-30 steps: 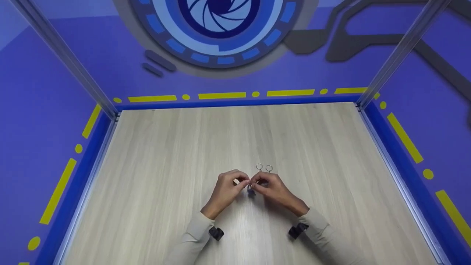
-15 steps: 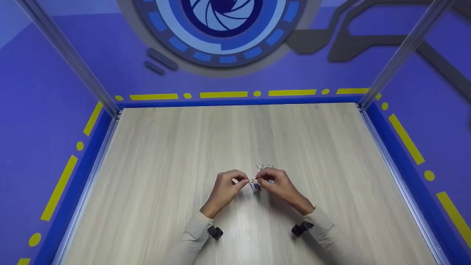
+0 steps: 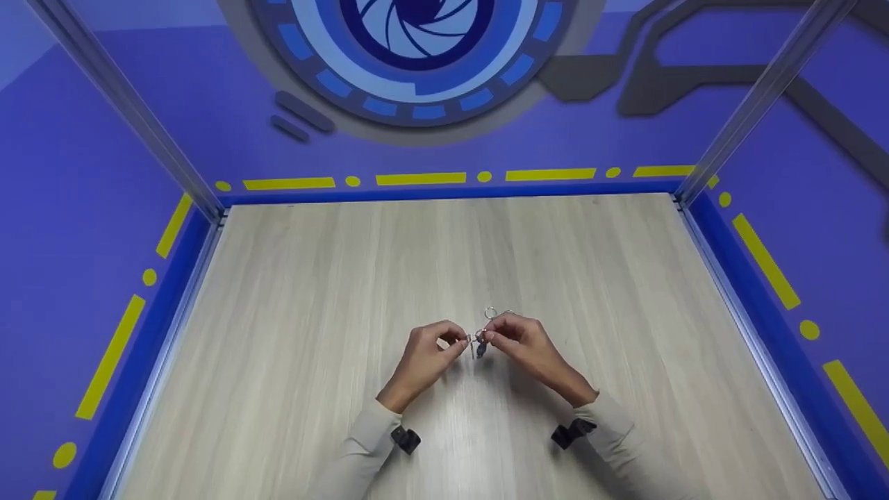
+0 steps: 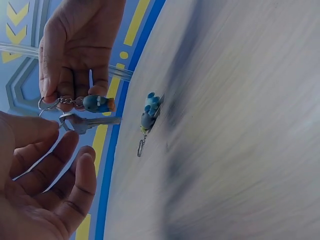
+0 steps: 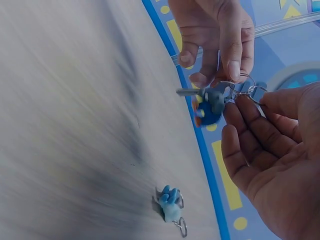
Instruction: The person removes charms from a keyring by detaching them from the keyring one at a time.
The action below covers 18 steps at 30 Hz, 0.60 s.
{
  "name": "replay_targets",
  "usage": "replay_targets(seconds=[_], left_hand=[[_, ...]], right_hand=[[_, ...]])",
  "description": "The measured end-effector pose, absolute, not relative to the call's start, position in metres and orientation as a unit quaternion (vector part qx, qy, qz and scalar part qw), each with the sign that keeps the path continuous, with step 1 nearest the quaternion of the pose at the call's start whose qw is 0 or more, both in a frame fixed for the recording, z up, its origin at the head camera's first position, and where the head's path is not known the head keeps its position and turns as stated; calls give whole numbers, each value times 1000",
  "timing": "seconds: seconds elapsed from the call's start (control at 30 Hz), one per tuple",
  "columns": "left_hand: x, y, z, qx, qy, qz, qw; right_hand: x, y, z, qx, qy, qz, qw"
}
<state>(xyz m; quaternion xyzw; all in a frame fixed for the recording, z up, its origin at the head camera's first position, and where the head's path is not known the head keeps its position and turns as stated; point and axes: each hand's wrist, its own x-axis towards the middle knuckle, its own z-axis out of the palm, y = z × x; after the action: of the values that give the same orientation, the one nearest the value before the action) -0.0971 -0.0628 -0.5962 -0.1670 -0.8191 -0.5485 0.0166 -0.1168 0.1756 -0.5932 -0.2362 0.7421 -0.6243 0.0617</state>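
Note:
Just above the table, my left hand (image 3: pixel 432 353) pinches a small metal ring (image 5: pixel 246 76) between thumb and index finger, with a silver key (image 4: pixel 82 123) hanging by it. Opposite, my right hand (image 3: pixel 522 347) pinches a split key ring (image 5: pixel 258 95) that carries a short chain and a small blue figurine (image 4: pixel 97 103). Fingertips of both hands are close together, and the two rings overlap in the right wrist view. Key and figurine (image 3: pixel 481 349) dangle side by side; I cannot tell whether the rings are linked.
Beyond the right hand, more key rings (image 3: pixel 490 313) lie on the wooden table (image 3: pixel 312 292). They belong to light blue figurine keychains (image 5: pixel 171 206), also seen as a blue figurine keychain (image 4: pixel 150 112). Blue panels with metal posts (image 3: pixel 757 90) enclose the table.
My right hand has shifted slightly right and away from the left, taking the figurine along. Key and figurine now show separately. The left hand stays nearly in place.

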Motion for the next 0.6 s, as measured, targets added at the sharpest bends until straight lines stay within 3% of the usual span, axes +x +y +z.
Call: replay_targets(seconds=[0.23, 0.6], left_hand=[[-100, -59, -591, -202, -826, -524, 52], [-98, -55, -595, -168, -806, -562, 79]], right_hand=[[-116, 176, -591, -236, 760, -604, 45], [-116, 180, -594, -246, 770, -588, 17]])
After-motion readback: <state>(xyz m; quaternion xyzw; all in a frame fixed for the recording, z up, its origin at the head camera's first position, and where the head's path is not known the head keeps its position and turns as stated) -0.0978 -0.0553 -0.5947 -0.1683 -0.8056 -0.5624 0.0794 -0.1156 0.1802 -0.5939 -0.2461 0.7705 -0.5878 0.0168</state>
